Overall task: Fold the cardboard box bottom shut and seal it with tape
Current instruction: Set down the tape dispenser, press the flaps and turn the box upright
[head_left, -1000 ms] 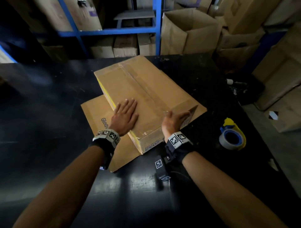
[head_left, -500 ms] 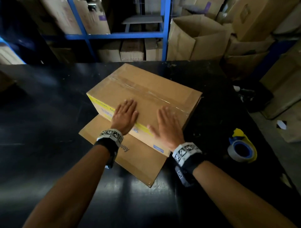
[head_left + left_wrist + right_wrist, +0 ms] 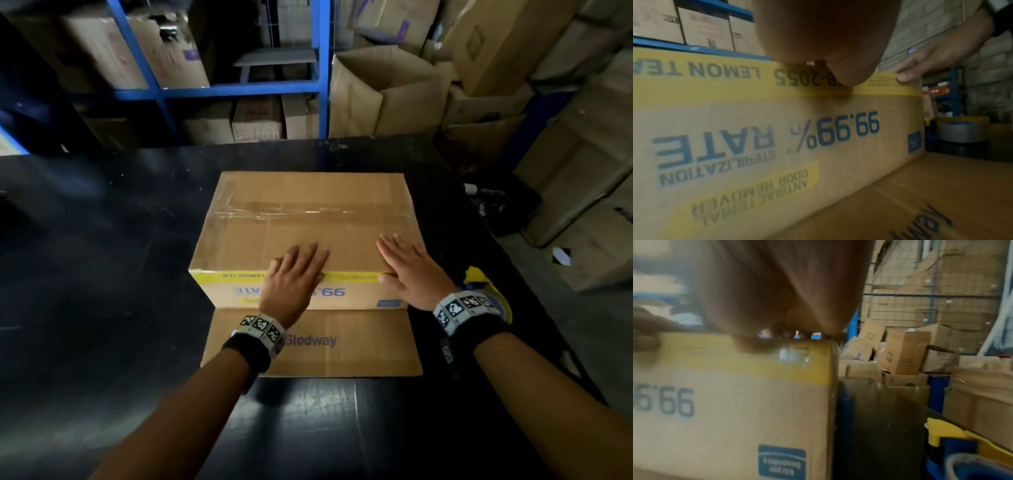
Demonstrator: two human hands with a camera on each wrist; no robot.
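A brown cardboard box stands upside down on the black table, its folded bottom facing up with clear tape along the seam. One flap lies flat on the table toward me. My left hand lies flat over the box's near top edge, fingers straight. My right hand rests flat near the right corner, thumb on the yellow band. The box's printed side fills the left wrist view. A yellow and blue tape dispenser sits on the table right of the box.
Blue shelving with cartons stands behind the table. Open and stacked cardboard boxes crowd the back right and right side. A dark object lies at the table's right edge.
The box has turned under my hands from a slanted position to square with me. My right hand went from gripping the near corner to lying flat on top.
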